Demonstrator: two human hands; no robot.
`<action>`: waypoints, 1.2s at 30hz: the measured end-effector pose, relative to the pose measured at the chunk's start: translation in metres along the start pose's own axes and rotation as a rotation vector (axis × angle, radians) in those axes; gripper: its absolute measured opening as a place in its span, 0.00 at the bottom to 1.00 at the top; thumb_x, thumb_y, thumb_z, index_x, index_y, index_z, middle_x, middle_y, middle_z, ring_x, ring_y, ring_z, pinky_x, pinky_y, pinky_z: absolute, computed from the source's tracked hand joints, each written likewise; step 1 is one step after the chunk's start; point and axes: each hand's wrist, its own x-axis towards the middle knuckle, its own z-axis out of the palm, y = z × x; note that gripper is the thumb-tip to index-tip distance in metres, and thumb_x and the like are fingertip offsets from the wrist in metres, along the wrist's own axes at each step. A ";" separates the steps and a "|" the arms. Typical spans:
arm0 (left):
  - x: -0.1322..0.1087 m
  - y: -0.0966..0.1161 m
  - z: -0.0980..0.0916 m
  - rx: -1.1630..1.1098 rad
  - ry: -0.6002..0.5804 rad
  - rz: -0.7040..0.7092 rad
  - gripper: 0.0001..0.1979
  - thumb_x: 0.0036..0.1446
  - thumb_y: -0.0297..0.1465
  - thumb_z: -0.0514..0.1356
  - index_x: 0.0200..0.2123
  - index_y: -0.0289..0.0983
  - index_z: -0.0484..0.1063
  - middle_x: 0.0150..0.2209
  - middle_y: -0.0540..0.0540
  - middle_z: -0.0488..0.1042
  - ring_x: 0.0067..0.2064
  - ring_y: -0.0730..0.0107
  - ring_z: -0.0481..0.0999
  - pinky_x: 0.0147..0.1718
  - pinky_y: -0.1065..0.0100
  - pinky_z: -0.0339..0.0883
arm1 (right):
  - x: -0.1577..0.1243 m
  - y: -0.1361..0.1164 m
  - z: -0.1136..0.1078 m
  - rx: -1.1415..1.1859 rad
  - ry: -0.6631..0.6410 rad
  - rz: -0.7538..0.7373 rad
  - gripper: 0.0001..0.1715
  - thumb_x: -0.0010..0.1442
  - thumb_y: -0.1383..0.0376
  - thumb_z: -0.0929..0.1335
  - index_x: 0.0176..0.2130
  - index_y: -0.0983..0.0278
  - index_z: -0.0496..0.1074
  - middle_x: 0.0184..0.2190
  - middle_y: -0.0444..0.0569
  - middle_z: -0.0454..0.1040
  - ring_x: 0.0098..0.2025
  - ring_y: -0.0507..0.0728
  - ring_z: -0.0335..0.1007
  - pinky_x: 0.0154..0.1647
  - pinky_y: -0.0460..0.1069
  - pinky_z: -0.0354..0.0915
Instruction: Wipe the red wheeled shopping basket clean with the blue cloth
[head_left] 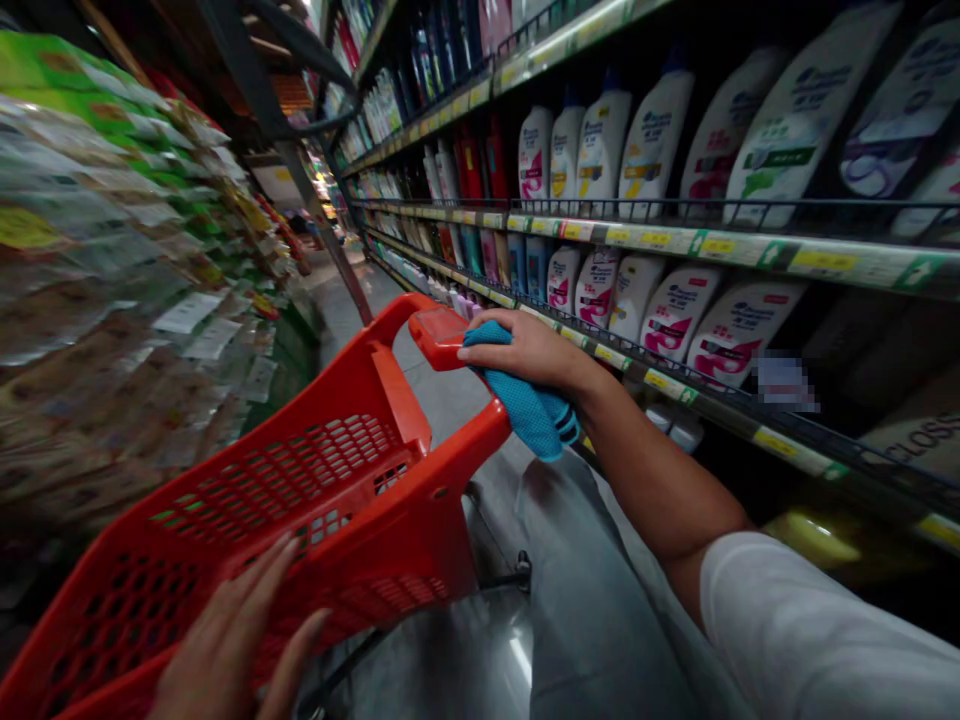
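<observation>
A red plastic shopping cart (420, 490) stands tilted across the view in front of me. My right hand (517, 350) is closed over a blue cloth (536, 410) on the cart's handle end. The thumb lies along the cloth, and the rest of it hangs down below my palm. Beside my fingers is the red end piece of the handle (435, 335). At the lower left, my left hand (232, 640) is open, fingers stretched out, over the cart's near side. Whether it touches the rim I cannot tell. I see no goods in the visible part of the basket.
Shelves with white shampoo bottles (656, 135) run along the right, edged by price-tag rails (645, 235). Stacked plastic-wrapped packages (112, 260) line the left. A metal post (322, 235) stands beyond the cart. The grey aisle floor (337, 285) leads away between them.
</observation>
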 end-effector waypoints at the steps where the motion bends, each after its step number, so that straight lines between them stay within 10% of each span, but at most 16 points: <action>1: 0.003 0.014 0.000 0.045 0.004 0.063 0.32 0.67 0.47 0.53 0.71 0.49 0.52 0.66 0.44 0.67 0.65 0.49 0.69 0.64 0.44 0.64 | -0.002 -0.004 0.002 -0.024 0.003 -0.019 0.09 0.58 0.61 0.72 0.37 0.63 0.76 0.35 0.43 0.76 0.39 0.55 0.72 0.44 0.49 0.65; 9: 0.055 0.110 -0.002 0.063 0.145 0.131 0.31 0.68 0.37 0.53 0.72 0.40 0.51 0.67 0.41 0.67 0.69 0.59 0.65 0.66 0.54 0.64 | -0.006 -0.019 0.018 -0.080 -0.069 -0.172 0.07 0.58 0.60 0.73 0.35 0.62 0.76 0.35 0.46 0.77 0.39 0.56 0.72 0.43 0.50 0.65; 14: 0.070 0.110 0.017 -0.042 0.129 0.003 0.27 0.69 0.34 0.52 0.69 0.41 0.55 0.66 0.42 0.68 0.68 0.61 0.65 0.65 0.53 0.65 | 0.039 0.002 0.031 -0.077 -0.082 -0.010 0.10 0.57 0.59 0.73 0.35 0.64 0.76 0.37 0.47 0.77 0.40 0.57 0.73 0.43 0.49 0.65; 22: 0.084 0.106 0.048 -0.011 0.322 -0.123 0.21 0.69 0.35 0.52 0.63 0.39 0.61 0.58 0.39 0.74 0.61 0.56 0.70 0.65 0.45 0.57 | 0.014 -0.024 0.033 -0.187 -0.217 -0.259 0.11 0.61 0.56 0.70 0.33 0.62 0.74 0.35 0.47 0.75 0.37 0.56 0.71 0.41 0.50 0.64; 30: 0.068 0.095 0.027 -0.142 0.278 -0.196 0.12 0.70 0.31 0.51 0.54 0.43 0.67 0.49 0.47 0.77 0.53 0.64 0.73 0.60 0.55 0.56 | 0.095 0.007 0.065 -0.268 -0.049 -0.120 0.15 0.62 0.56 0.71 0.43 0.63 0.71 0.40 0.50 0.76 0.42 0.59 0.71 0.41 0.51 0.63; 36: 0.050 0.087 0.013 -0.126 0.321 -0.219 0.10 0.69 0.31 0.49 0.46 0.43 0.70 0.42 0.50 0.77 0.46 0.66 0.74 0.54 0.60 0.59 | 0.045 -0.038 0.058 -0.133 -0.291 -0.533 0.08 0.63 0.59 0.72 0.39 0.60 0.71 0.40 0.50 0.75 0.44 0.60 0.70 0.47 0.53 0.65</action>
